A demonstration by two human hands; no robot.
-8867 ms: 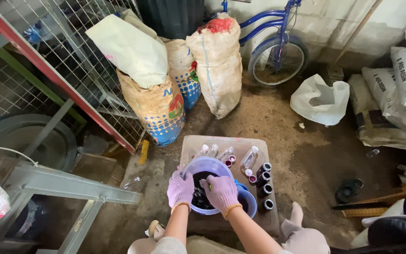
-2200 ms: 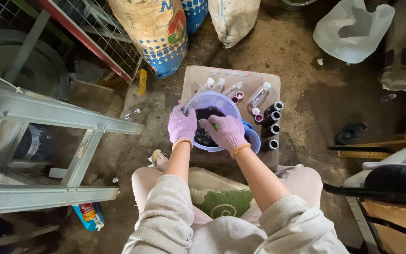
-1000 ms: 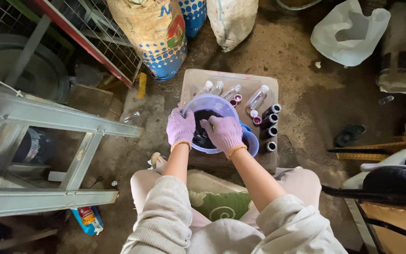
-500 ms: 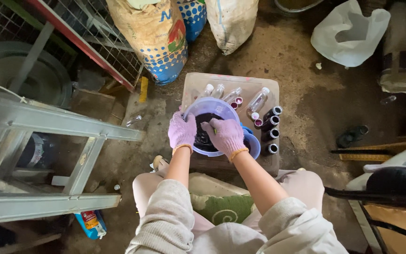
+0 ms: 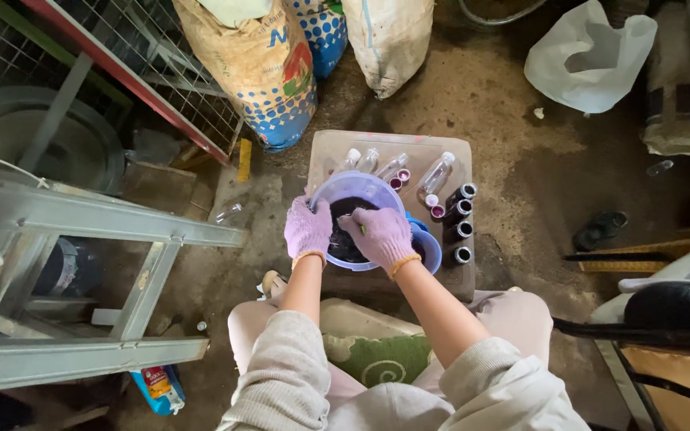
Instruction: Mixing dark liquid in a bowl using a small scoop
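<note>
Both hands [image 5: 345,231] crowd the bowl [image 5: 361,185] rim.

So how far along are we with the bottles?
Four bottles stand dark and full, uncapped, right of the tub. Both gloved hands, left hand and right hand, are at the tub of dark stuff. Four clear bottles lie unfilled behind it, pink caps loose.
</note>
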